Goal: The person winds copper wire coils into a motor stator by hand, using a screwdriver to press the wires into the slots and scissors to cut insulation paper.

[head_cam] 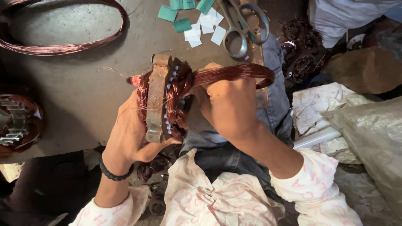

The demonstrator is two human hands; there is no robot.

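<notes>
Left hand: I see my left hand [130, 134] wrapped around the near-left side of the stator core [161, 98], its grip clamped on the metal ring – a dark braided band [114, 172] sits on that wrist.
Right hand: my right hand [228, 106] is closed on a copper wire coil [234, 73] that loops out to the right from the core.
Stator core: held upright at the centre, above my lap, copper windings bunched around it.
Scissors: a pair [243, 27] lies far, just right of centre, on the grey floor [75, 79].
Paper slips: green and white pieces [197, 21] lie scattered beside the scissors.
Other coil: a large copper loop [63, 42] rests far left.
Second stator: another wound core [16, 125] sits at the left edge.
</notes>
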